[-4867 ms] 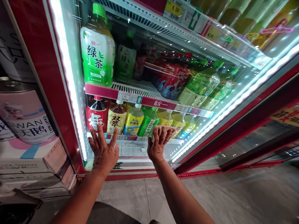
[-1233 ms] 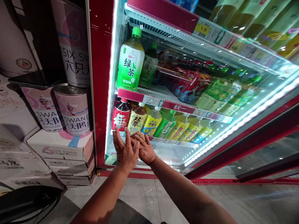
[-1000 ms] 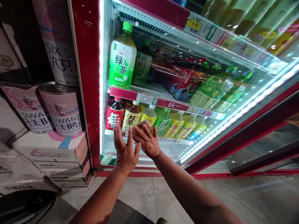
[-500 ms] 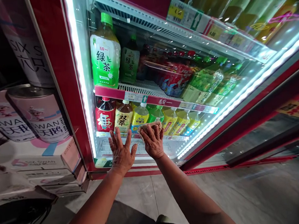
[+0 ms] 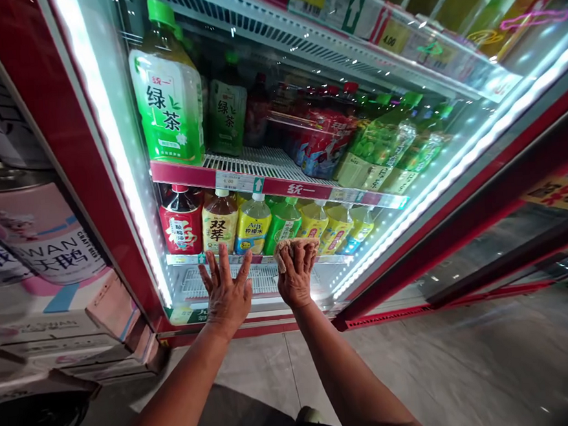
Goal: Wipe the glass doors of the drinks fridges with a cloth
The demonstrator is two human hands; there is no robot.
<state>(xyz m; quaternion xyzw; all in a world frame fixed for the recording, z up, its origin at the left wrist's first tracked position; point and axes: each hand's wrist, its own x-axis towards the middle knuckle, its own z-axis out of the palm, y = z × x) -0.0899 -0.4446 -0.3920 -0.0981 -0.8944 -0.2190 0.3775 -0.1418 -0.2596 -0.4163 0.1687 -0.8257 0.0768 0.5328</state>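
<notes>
My right hand [image 5: 295,282] presses a crumpled tan cloth [image 5: 283,252] flat in front of the lower drink shelf [image 5: 262,260]. Its fingers lie over the cloth. To the left, my left hand [image 5: 227,296] is spread with nothing in it, palm turned toward the display fridge [image 5: 60,144]. Whether it touches a glass pane I cannot tell. Beyond the hands stands a row of bottles, among them a red-labelled bottle [image 5: 182,226], a yellow-and-blue-labelled bottle [image 5: 252,227] and a green bottle [image 5: 284,229].
A large green tea bottle [image 5: 169,104] stands on the shelf above. Bright light strips [image 5: 105,128] edge the fridge. Pink and white cans [image 5: 46,223] sit on stacked cartons [image 5: 72,315] at the left. Grey floor tiles [image 5: 270,363] lie below.
The view has moved closer to the fridge and shifted right. Against the bottles, my right hand and the cloth have slid slightly rightward; my left hand stays spread.
</notes>
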